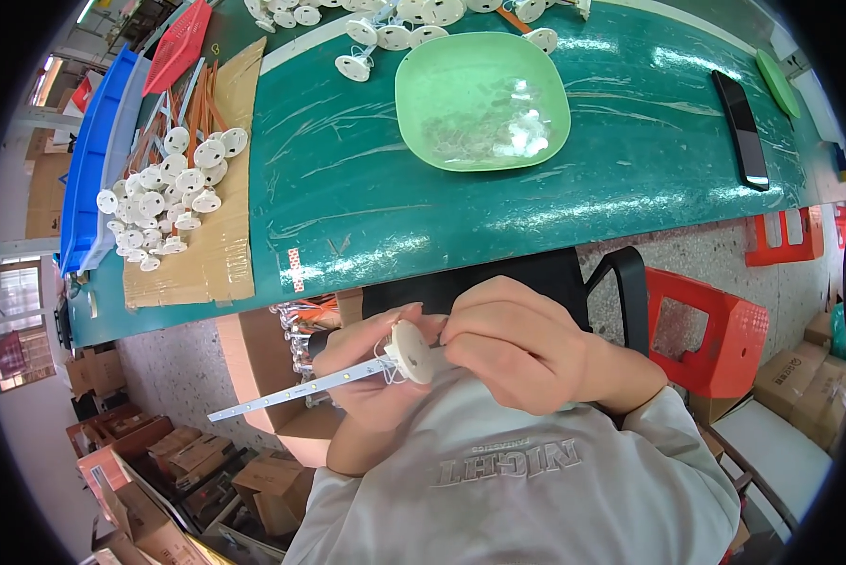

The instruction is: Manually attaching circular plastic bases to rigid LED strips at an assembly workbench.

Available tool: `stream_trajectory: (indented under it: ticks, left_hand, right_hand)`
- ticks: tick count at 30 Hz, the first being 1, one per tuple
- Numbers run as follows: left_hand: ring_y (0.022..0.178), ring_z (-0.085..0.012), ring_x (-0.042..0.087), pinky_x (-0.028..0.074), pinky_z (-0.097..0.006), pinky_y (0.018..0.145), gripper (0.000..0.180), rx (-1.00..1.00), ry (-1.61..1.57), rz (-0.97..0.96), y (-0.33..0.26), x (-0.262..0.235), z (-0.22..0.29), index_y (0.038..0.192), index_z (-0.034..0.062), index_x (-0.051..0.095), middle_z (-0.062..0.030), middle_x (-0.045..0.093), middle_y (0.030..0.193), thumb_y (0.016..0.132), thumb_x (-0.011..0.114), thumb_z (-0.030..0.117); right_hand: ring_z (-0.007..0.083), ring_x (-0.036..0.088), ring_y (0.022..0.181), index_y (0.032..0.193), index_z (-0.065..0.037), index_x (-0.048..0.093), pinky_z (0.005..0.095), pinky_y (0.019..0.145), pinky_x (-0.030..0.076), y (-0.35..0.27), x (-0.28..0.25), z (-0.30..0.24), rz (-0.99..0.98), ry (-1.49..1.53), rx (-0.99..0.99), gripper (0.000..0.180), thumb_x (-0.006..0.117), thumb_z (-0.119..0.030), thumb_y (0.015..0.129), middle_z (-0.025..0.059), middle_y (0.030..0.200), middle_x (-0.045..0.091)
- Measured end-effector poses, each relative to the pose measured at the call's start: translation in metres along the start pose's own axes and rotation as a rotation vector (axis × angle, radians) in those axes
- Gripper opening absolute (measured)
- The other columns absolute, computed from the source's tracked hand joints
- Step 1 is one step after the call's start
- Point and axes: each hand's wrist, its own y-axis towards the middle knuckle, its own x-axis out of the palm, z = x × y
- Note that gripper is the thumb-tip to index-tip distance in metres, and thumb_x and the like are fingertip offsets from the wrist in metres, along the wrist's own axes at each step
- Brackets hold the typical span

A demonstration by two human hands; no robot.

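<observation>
Close to my chest, below the table's near edge, my left hand [371, 367] is closed around a round white disc [410, 352] and the strip beside it. From the disc a narrow LED strip [300, 389] with small yellowish dots sticks out toward the lower left, and thin white wires [391, 365] loop between the two. My right hand [517, 344] has its fingers curled and pinched together at the disc's right side. Whatever lies between those fingertips is hidden.
A pale green tray [484, 160] on the green table [348, 217] holds small clear pieces. Left, strips with white discs [187, 179] lie on cardboard [225, 264] beside a blue bin [98, 160]. A black phone [740, 132] lies right. An open carton [244, 358] stands below the table, red stools [710, 334] rightward.
</observation>
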Motion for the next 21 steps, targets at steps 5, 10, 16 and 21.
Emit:
stream_trajectory:
  ticks: [5, 10, 16, 21]
  left_hand:
    - [0.092, -0.0318, 0.072, 0.059, -0.036, 0.080, 0.059, -0.022, 0.083, 0.016, 0.005, 0.003, 0.004, 0.118, -0.0100, 0.060, -0.0259, 0.068, 0.108, 0.072, 0.086, 0.015]
    - [0.090, -0.0292, 0.071, 0.058, -0.037, 0.079, 0.065, -0.017, 0.166, -0.026, 0.004, -0.002, 0.004, 0.118, -0.0101, 0.057, -0.0251, 0.067, 0.108, 0.072, 0.087, 0.026]
    - [0.093, -0.0295, 0.070, 0.057, -0.037, 0.081, 0.067, -0.030, 0.186, -0.044, 0.007, 0.002, 0.006, 0.119, -0.0105, 0.057, -0.0252, 0.067, 0.110, 0.072, 0.087, 0.025]
    - [0.097, -0.0299, 0.070, 0.056, -0.035, 0.085, 0.062, -0.029, -0.014, -0.057, 0.004, 0.010, -0.003, 0.119, -0.0104, 0.062, -0.0250, 0.068, 0.110, 0.069, 0.088, 0.016]
  right_hand:
    - [0.0316, 0.060, 0.072, 0.089, 0.008, 0.060, 0.0363, 0.061, 0.054, -0.003, 0.000, 0.004, -0.007, 0.043, 0.008, 0.028, 0.069, 0.013, 0.062, 0.0179, 0.088, 0.061]
    - [0.0317, 0.061, 0.073, 0.091, 0.008, 0.060, 0.0362, 0.062, 0.054, -0.001, -0.002, 0.005, -0.033, 0.074, 0.032, 0.028, 0.068, 0.013, 0.065, 0.0176, 0.088, 0.061]
    - [0.0309, 0.062, 0.072, 0.090, 0.007, 0.060, 0.0342, 0.060, 0.054, -0.002, -0.001, 0.002, -0.022, -0.005, 0.006, 0.027, 0.070, 0.011, 0.066, 0.0169, 0.087, 0.063]
    - [0.0292, 0.062, 0.070, 0.088, 0.006, 0.062, 0.0333, 0.058, 0.054, -0.011, 0.008, -0.001, 0.098, 0.025, 0.013, 0.022, 0.069, 0.010, 0.067, 0.0157, 0.085, 0.064]
